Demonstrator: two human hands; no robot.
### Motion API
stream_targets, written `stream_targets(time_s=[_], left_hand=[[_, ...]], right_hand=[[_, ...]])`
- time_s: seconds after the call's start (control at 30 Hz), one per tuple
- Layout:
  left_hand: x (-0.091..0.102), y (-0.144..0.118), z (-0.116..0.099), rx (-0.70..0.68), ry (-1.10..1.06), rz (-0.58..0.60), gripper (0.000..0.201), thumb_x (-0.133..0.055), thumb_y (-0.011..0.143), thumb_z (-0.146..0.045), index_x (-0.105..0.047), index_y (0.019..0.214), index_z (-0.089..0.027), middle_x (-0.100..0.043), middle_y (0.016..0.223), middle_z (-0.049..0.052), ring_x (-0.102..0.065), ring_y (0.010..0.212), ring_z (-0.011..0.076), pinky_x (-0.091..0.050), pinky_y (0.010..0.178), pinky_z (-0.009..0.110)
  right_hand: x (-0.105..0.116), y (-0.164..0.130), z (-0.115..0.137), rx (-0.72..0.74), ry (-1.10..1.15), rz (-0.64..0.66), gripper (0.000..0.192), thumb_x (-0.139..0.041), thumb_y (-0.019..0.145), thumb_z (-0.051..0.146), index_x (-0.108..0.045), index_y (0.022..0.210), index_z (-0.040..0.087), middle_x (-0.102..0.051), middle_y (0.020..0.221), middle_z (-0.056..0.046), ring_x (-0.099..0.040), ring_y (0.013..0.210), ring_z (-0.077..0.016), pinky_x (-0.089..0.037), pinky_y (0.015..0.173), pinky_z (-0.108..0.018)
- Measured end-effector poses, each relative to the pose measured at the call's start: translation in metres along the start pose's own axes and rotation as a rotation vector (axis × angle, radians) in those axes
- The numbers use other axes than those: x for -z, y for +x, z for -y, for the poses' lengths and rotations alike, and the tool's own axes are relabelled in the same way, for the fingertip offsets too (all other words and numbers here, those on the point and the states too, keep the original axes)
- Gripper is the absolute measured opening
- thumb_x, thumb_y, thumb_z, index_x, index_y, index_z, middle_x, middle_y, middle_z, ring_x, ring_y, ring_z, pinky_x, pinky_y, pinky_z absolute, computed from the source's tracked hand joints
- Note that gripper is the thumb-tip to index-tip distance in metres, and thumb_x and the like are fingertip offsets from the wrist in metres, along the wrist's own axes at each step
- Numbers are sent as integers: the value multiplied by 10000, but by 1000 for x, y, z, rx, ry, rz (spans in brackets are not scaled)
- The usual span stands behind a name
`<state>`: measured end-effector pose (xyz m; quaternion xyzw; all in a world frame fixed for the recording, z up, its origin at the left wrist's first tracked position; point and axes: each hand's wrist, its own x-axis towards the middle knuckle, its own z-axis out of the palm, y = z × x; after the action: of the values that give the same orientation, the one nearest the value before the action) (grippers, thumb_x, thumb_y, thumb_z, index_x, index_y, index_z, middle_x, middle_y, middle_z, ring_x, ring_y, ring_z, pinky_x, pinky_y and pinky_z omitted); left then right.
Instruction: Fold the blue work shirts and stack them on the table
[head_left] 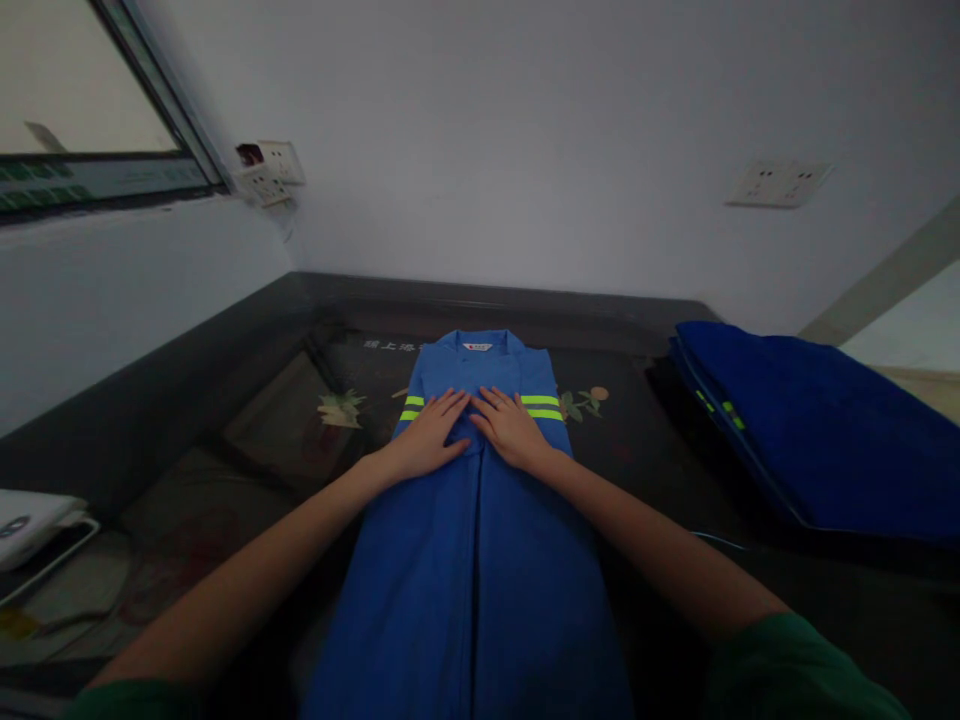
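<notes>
Blue work jacket [472, 520] lies folded lengthwise mid-table. Left hand [430, 436] flat, unclenched, just left of its centre seam; right hand [511, 428] same, just right. Suggest pressing evenly outward from seam. Folded blue stack [817, 430] well right of jacket.

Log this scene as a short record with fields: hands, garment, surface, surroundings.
left hand: left hand flat, palm down, on the blue work garment
right hand: right hand flat on the same garment, beside the left, fingertips nearly meeting
garment: laid lengthwise, sides folded in to a centre line, collar away from the person, yellow-green reflective stripes across the chest
surface: dark table with a printed pattern
right side: stack of blue cloth
left side: white device at the edge
wall: sockets
</notes>
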<state>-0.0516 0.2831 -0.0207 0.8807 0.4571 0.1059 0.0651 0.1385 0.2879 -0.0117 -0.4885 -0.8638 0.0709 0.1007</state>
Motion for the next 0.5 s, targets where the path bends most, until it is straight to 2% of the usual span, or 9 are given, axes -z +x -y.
stream_targets(time_s=[0.1,0.2,0.3,0.5], left_hand=[[-4,-22,-10,-30,9,72,816,-458,855,-579,-210,1483,-120,-199,1547,155,-145,1440,253,-189,1158,428],[-11,-33,-17,-12,71,41,846,-443,843,-621,-228,1478,-105,-199,1542,169,-154,1438,253,-171,1164,427],[-16,-35,-19,4,123,8,826,-428,849,-616,-270,1465,-89,-226,1533,168,-167,1435,249,-165,1169,419],[-17,-33,-20,12,146,19,826,-425,849,-608,-303,1448,-54,-233,1526,183,-177,1432,257,-169,1169,426]], right_hand=[[0,5,3,12,13,-14,514,-211,1001,425,-365,1448,223,-324,1515,-83,-242,1413,-238,-201,1132,-505],[-6,9,6,11,-10,-5,517,-241,995,434,-362,1450,221,-289,1528,-83,-225,1418,-258,-197,1130,-516],[-14,11,6,15,-43,-22,519,-254,990,452,-347,1456,246,-267,1538,-67,-211,1421,-267,-184,1131,-526],[-20,8,5,25,-71,-51,517,-238,990,460,-361,1448,255,-283,1533,-61,-206,1423,-257,-178,1133,-517]])
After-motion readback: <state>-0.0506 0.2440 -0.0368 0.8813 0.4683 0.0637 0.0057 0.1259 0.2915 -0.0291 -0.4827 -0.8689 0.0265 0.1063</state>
